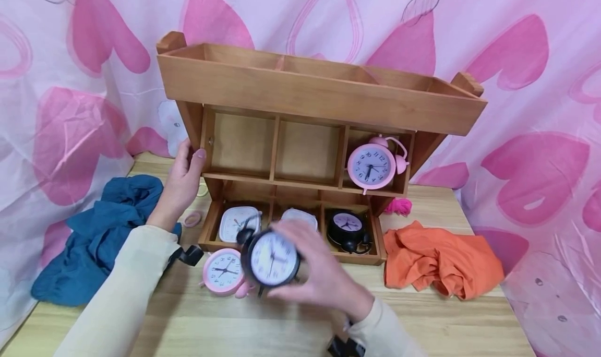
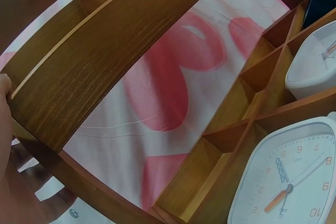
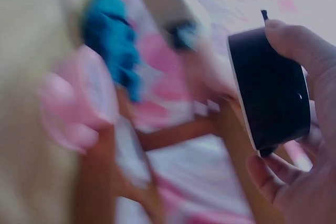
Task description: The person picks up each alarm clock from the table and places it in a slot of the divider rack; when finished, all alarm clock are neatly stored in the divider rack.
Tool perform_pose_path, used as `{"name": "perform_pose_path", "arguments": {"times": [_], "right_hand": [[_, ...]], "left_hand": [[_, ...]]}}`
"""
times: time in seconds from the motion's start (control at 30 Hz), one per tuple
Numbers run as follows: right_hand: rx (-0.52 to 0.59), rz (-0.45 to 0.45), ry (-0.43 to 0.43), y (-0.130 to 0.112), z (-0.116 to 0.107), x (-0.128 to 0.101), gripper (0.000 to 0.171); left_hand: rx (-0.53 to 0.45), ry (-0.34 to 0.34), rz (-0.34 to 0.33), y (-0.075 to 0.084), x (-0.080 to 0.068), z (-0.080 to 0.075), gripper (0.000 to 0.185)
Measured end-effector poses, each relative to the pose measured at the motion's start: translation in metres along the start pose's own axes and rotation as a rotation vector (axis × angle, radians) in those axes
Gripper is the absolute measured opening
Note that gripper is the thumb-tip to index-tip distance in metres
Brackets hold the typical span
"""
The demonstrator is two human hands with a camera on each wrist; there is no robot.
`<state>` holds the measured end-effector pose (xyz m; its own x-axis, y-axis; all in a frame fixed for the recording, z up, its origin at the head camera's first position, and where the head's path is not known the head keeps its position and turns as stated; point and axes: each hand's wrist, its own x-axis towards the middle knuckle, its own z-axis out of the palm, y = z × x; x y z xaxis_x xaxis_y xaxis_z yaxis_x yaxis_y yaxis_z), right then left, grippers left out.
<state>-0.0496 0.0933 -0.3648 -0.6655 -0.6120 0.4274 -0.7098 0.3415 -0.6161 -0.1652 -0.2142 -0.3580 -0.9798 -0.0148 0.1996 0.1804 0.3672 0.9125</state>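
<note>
My right hand (image 1: pixel 315 273) grips a black round alarm clock (image 1: pixel 273 258) just above the table, in front of the wooden shelf (image 1: pixel 319 93). The blurred right wrist view shows the black clock (image 3: pixel 270 93) from the side, with fingers (image 3: pixel 302 45) wrapped round it. My left hand (image 1: pixel 187 166) holds the shelf's left side panel, thumb on the front edge. Beside the black clock, a pink clock (image 1: pixel 220 271) lies on the table. In the left wrist view, the shelf (image 2: pixel 94 61) fills the frame, with a white square clock (image 2: pixel 294 182) close by.
The shelf holds a pink twin-bell clock (image 1: pixel 373 166) upper right. Along its bottom row sit a white clock (image 1: pixel 238 222), another white one (image 1: pixel 300 216) and a black clock (image 1: pixel 348 229). A blue cloth (image 1: pixel 98 231) lies left and an orange cloth (image 1: pixel 441 260) right.
</note>
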Motion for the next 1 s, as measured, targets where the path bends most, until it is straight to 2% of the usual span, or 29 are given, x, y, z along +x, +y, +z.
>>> {"name": "perform_pose_path", "arguments": {"times": [0.07, 0.17, 0.27, 0.4, 0.6, 0.73, 0.87, 1.0], "right_hand": [[-0.016, -0.017, 0.100, 0.003, -0.020, 0.014, 0.104], [-0.062, 0.008, 0.188, 0.010, -0.046, 0.034, 0.103], [-0.140, 0.027, 0.243, 0.022, -0.065, 0.052, 0.101], [-0.266, 0.045, 0.296, 0.040, -0.078, 0.070, 0.099], [-0.432, 0.102, 0.251, 0.055, -0.079, 0.082, 0.092], [-0.515, 0.099, 0.215, 0.058, -0.077, 0.084, 0.082], [-0.536, 0.093, 0.194, 0.056, -0.078, 0.083, 0.073], [-0.535, 0.095, 0.177, 0.054, -0.081, 0.080, 0.072]], "left_hand": [[0.002, -0.001, -0.003, -0.001, 0.000, 0.000, 0.060], [0.003, -0.006, -0.003, -0.001, 0.000, 0.000, 0.060], [0.000, -0.006, 0.001, -0.002, 0.000, 0.000, 0.060], [0.000, -0.004, 0.010, -0.004, -0.001, 0.001, 0.059], [0.001, -0.004, 0.012, -0.005, -0.002, 0.001, 0.060], [-0.004, -0.002, 0.022, -0.004, -0.001, 0.001, 0.059], [-0.013, 0.000, 0.037, -0.003, 0.000, 0.001, 0.059], [-0.015, 0.001, 0.046, -0.003, 0.000, 0.001, 0.058]]}}
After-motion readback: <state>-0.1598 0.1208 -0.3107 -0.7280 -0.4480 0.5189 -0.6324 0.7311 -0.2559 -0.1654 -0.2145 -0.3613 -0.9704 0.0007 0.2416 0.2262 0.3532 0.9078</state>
